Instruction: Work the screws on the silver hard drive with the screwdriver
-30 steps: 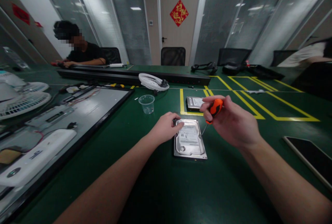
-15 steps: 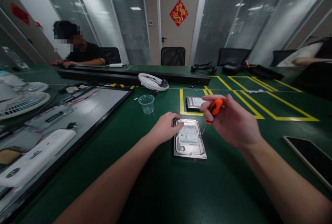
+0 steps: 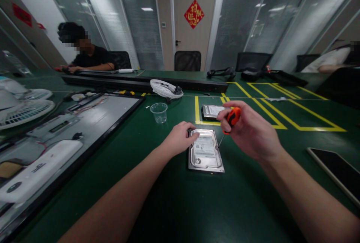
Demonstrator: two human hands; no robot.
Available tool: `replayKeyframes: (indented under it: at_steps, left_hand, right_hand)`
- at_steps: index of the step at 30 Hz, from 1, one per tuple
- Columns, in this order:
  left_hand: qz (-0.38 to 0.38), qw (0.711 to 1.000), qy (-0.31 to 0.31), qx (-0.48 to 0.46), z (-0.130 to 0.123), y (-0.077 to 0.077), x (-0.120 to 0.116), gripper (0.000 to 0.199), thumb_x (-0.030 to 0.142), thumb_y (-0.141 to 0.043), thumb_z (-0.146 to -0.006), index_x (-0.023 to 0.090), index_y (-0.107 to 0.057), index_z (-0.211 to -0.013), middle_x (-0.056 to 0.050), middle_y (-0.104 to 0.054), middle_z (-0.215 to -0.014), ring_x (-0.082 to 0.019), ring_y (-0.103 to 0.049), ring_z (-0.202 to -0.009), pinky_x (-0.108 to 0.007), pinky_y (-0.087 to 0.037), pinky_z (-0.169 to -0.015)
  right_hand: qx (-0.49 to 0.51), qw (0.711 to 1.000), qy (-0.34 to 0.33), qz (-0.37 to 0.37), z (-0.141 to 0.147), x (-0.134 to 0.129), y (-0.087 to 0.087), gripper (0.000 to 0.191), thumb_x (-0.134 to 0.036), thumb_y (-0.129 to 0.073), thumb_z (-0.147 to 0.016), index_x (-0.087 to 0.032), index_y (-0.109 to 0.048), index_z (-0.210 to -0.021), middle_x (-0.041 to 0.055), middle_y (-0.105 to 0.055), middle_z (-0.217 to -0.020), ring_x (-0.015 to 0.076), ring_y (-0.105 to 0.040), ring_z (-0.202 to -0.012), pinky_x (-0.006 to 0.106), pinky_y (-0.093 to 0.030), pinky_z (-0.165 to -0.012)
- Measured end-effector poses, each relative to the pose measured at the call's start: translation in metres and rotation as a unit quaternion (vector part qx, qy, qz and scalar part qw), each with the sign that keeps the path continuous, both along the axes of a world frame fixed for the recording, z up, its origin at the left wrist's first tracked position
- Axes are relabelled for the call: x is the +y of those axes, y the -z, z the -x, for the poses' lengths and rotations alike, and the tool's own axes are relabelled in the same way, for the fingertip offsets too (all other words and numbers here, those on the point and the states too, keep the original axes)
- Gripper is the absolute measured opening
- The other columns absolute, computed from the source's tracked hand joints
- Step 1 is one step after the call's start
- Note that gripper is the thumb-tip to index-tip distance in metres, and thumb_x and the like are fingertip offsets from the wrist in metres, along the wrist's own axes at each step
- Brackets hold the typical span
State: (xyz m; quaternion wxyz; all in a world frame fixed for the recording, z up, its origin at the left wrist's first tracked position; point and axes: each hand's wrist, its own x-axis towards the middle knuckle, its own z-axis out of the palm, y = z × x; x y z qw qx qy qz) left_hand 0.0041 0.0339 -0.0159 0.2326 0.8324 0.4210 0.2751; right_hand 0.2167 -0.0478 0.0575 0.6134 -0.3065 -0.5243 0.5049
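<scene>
A silver hard drive (image 3: 206, 153) lies label side up on the green table (image 3: 180, 205). My left hand (image 3: 181, 137) grips its upper left corner, thumb on the top face and fingers curled around the far side. In my right hand (image 3: 250, 130) is a screwdriver (image 3: 234, 116) with an orange and black handle, closed between thumb and fingers. The thin shaft slants down to the drive's right edge, where its tip meets the rim; the exact contact spot is too small to make out. Behind my right fingers sits a second hard drive (image 3: 210, 111), partly covered by them.
Left of the drives stands a clear plastic cup (image 3: 159, 113), with a white fan grille (image 3: 165, 89) behind it. A large opened panel (image 3: 112, 111) fills the left side. A phone (image 3: 337, 168) lies at right. Across the table sits a person (image 3: 90, 55); another is at far right.
My right fingers and the screwdriver handle have turned slightly, while the tip stays at the drive's right edge. My left hand and the drive have kept their place.
</scene>
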Motion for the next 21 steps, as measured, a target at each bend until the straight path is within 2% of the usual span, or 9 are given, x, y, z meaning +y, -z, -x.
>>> replayKeyframes:
  at_steps: [3,6,10,14,16,18,21]
  left_hand:
    - [-0.003,1.0,0.001,-0.002,0.0006,0.0,-0.0002,0.029,0.039,-0.066,-0.094,0.016,-0.074,-0.11,-0.006,-0.066,-0.099,-0.019,-0.061,-0.08,-0.034,-0.049,-0.075]
    - [-0.002,1.0,0.001,0.0,0.0004,-0.0004,-0.0006,0.028,0.039,-0.066,-0.094,0.017,-0.074,-0.11,-0.006,-0.066,-0.099,-0.019,-0.062,-0.081,-0.034,-0.05,-0.076]
    - [-0.003,1.0,-0.003,0.007,-0.0004,-0.0013,-0.0007,0.028,0.039,-0.066,-0.094,0.017,-0.074,-0.11,-0.006,-0.066,-0.098,-0.019,-0.062,-0.081,-0.034,-0.049,-0.077]
    - [-0.003,1.0,-0.003,0.004,-0.0006,-0.0014,-0.0007,0.028,0.039,-0.066,-0.094,0.017,-0.074,-0.11,-0.006,-0.066,-0.098,-0.019,-0.061,-0.079,-0.034,-0.049,-0.076]
    - [-0.002,1.0,-0.004,0.003,-0.0003,-0.001,-0.0006,0.028,0.039,-0.066,-0.094,0.017,-0.074,-0.11,-0.006,-0.066,-0.098,-0.019,-0.061,-0.079,-0.034,-0.049,-0.075]
    - [-0.003,1.0,-0.003,0.003,0.0,-0.0008,-0.0005,0.028,0.039,-0.066,-0.094,0.017,-0.074,-0.11,-0.006,-0.066,-0.098,-0.019,-0.062,-0.079,-0.034,-0.049,-0.075]
    - [-0.005,1.0,-0.001,0.005,0.0003,-0.0009,-0.0004,0.029,0.039,-0.065,-0.094,0.017,-0.074,-0.11,-0.006,-0.066,-0.099,-0.019,-0.062,-0.081,-0.034,-0.049,-0.076]
  right_hand:
    - [0.008,1.0,0.001,0.007,-0.0011,0.0019,0.0007,0.039,-0.049,-0.045,-0.105,-0.022,-0.074,-0.107,0.0083,-0.068,-0.095,0.0174,-0.053,-0.07,0.035,-0.047,-0.065]
    - [0.01,1.0,-0.001,-0.007,-0.0011,0.0021,0.0013,0.027,-0.04,-0.053,-0.102,-0.022,-0.073,-0.099,0.0077,-0.068,-0.095,0.0177,-0.055,-0.073,0.034,-0.048,-0.068]
    - [0.001,1.0,0.002,-0.009,0.0007,0.0002,0.0007,0.01,-0.035,-0.066,-0.095,-0.025,-0.062,-0.096,0.0048,-0.069,-0.097,0.0182,-0.057,-0.076,0.033,-0.047,-0.067]
    - [-0.012,1.0,0.009,-0.01,0.0009,0.0,0.0012,0.014,-0.035,-0.069,-0.094,-0.028,-0.061,-0.102,0.0034,-0.068,-0.095,0.0166,-0.051,-0.068,0.032,-0.044,-0.063]
    - [-0.012,1.0,0.01,-0.009,-0.0002,0.0009,0.0018,0.019,-0.043,-0.063,-0.097,-0.027,-0.067,-0.107,0.0046,-0.066,-0.092,0.017,-0.05,-0.068,0.034,-0.044,-0.063]
    - [-0.004,1.0,0.004,0.001,-0.0015,0.0019,0.0019,0.033,-0.049,-0.052,-0.102,-0.024,-0.073,-0.107,0.0065,-0.064,-0.09,0.0175,-0.05,-0.068,0.035,-0.045,-0.065]
    - [0.01,1.0,-0.002,0.009,-0.0023,0.0025,0.0012,0.037,-0.044,-0.046,-0.104,-0.021,-0.075,-0.1,0.0076,-0.064,-0.09,0.0174,-0.052,-0.07,0.034,-0.046,-0.067]
